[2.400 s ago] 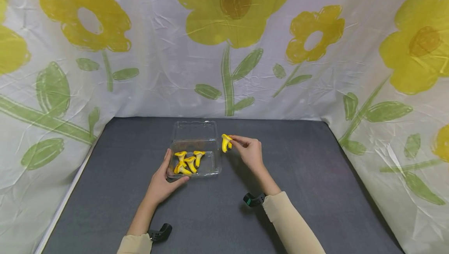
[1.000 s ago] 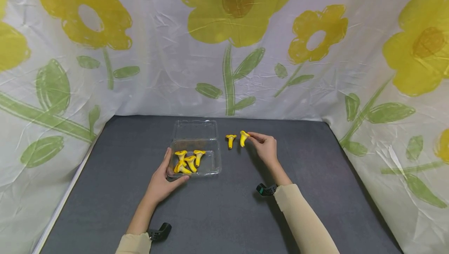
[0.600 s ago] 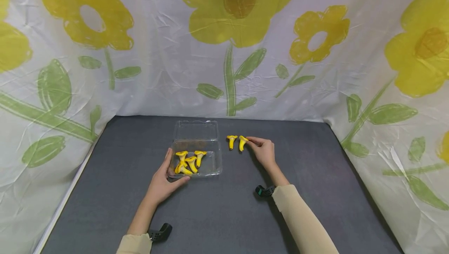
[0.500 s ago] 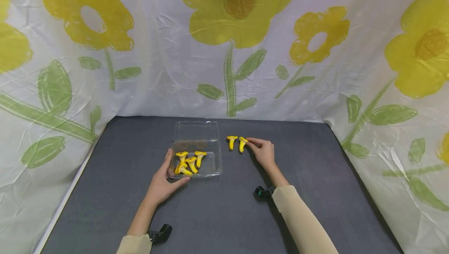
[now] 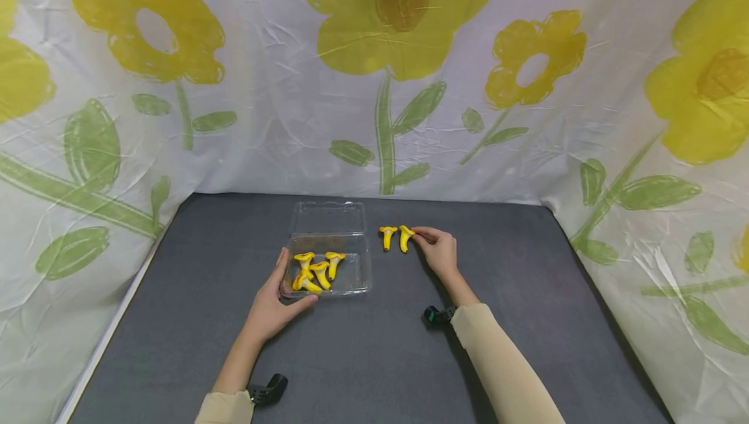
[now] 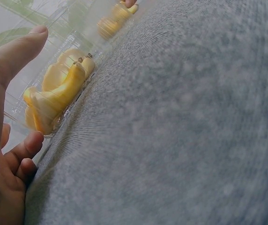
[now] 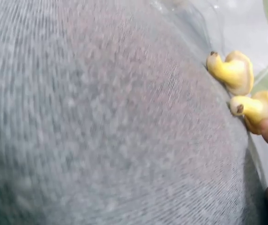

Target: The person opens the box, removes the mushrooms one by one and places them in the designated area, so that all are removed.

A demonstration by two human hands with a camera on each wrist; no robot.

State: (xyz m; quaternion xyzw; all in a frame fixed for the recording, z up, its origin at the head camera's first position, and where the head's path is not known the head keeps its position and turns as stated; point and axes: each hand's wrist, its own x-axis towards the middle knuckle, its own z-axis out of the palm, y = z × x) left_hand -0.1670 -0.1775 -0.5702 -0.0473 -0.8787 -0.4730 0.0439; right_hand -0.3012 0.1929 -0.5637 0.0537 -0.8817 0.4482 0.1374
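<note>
A clear plastic clamshell box (image 5: 354,278) with its lid raised stands left of centre, and several yellow chanterelle mushrooms (image 5: 320,272) lie in its left part. My left hand (image 5: 270,312) grips the box's near left corner, thumb along the front and fingers at the left side. To the right of the box, my right hand (image 5: 440,256) pinches the cap of a chanterelle (image 5: 404,239) between thumb and fingertips. Another chanterelle (image 5: 387,237) is on the table just left of it, a small gap between them. The right wrist view shows the pinched chanterelle (image 7: 256,111), stem toward the camera.
The dark grey table (image 5: 351,359) reaches back to a white fabric backdrop (image 5: 263,151) printed with yellow flowers. The hinged lid (image 5: 328,218) leans away behind the box. Black wrist devices (image 5: 268,390) sit at both cuffs.
My right hand has moved right, leaving one chanterelle on the table, and has lowered another beside it. Over the last half second it has barely moved. My left hand stays on the box.
</note>
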